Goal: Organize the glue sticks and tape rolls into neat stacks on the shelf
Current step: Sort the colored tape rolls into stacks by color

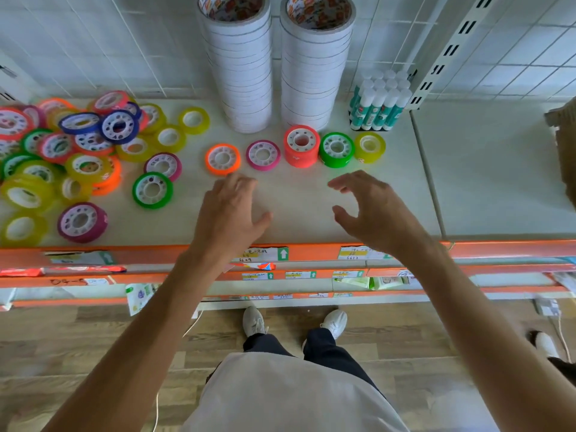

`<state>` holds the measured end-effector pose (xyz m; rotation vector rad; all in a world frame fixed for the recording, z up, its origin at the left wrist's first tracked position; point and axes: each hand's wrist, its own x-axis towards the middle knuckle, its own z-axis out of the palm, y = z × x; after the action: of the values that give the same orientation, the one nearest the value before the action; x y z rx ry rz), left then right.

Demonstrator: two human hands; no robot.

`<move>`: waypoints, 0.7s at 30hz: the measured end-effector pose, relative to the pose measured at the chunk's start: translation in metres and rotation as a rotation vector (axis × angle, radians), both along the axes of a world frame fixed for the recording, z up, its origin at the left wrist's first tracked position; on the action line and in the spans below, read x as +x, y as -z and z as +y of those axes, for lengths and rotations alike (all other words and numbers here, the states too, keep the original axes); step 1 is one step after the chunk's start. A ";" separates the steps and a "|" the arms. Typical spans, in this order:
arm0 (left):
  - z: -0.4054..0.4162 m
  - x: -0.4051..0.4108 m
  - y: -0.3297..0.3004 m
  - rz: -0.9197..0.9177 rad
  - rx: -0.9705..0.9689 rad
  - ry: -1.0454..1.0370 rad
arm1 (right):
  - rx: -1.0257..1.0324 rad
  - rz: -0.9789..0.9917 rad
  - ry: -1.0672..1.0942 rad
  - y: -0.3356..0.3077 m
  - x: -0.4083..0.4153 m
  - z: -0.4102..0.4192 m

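On the white shelf (pixel 299 213) a row of small tape rolls lies in front of two tall white tape stacks (pixel 241 67): an orange roll (pixel 222 159), a pink roll (pixel 263 154), a red stack (pixel 301 146), a green roll (pixel 336 149) and a yellow roll (pixel 369 147). A loose heap of coloured rolls (pixel 78 151) covers the left part. Upright glue sticks (pixel 378 102) stand packed at the back right. My left hand (pixel 230 213) hovers just below the orange roll, fingers relaxed, holding nothing. My right hand (pixel 371 210) hovers below the green roll, fingers loosely curved, empty.
An orange price rail (pixel 311 252) with labels runs along the shelf's front edge; lower shelves lie beneath it. A slotted white upright (pixel 448 51) rises at the back right. A brown cardboard box (pixel 565 145) sits at the far right. Wire grid backs the shelf.
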<state>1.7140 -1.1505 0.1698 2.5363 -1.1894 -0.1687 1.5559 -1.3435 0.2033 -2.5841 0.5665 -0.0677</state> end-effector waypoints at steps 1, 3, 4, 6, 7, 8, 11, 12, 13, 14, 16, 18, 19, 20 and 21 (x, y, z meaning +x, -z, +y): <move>0.002 0.006 0.001 -0.016 0.034 -0.038 | 0.014 0.005 -0.001 0.003 0.002 0.007; 0.004 0.012 -0.001 -0.040 0.074 -0.075 | 0.034 -0.004 -0.010 0.007 0.009 0.022; 0.005 0.014 -0.002 -0.057 0.074 -0.085 | 0.043 -0.015 -0.018 0.009 0.014 0.029; 0.006 0.016 -0.005 -0.086 0.045 -0.094 | 0.053 -0.032 -0.037 0.010 0.026 0.043; 0.007 0.018 -0.006 -0.094 0.035 -0.098 | 0.054 -0.038 -0.043 0.011 0.032 0.049; 0.007 0.019 -0.008 -0.097 0.031 -0.103 | 0.053 -0.042 -0.050 0.011 0.039 0.055; 0.012 0.025 -0.013 -0.099 0.006 -0.103 | 0.034 -0.039 -0.070 0.011 0.057 0.067; 0.014 0.026 -0.015 -0.095 -0.003 -0.097 | 0.023 -0.032 -0.077 0.010 0.063 0.070; 0.018 0.026 -0.016 -0.091 -0.010 -0.087 | 0.013 -0.028 -0.084 0.011 0.069 0.073; 0.022 0.027 -0.018 -0.086 -0.012 -0.080 | 0.001 -0.027 -0.095 0.011 0.075 0.075; 0.033 0.027 -0.019 -0.075 -0.018 -0.087 | -0.043 -0.013 -0.116 0.015 0.086 0.079; 0.047 0.028 -0.020 -0.059 -0.021 -0.108 | -0.092 0.017 -0.119 0.019 0.096 0.081; 0.054 0.029 -0.021 -0.050 -0.013 -0.121 | -0.109 0.036 -0.115 0.020 0.101 0.082; 0.062 0.030 -0.021 -0.042 -0.001 -0.133 | -0.125 0.053 -0.111 0.021 0.105 0.083; 0.070 0.031 -0.021 -0.036 0.006 -0.143 | -0.143 0.060 -0.102 0.021 0.108 0.085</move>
<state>1.7447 -1.0804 0.1909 2.6277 -1.0172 -0.0921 1.6637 -1.2585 0.1825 -2.7579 0.4658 0.0036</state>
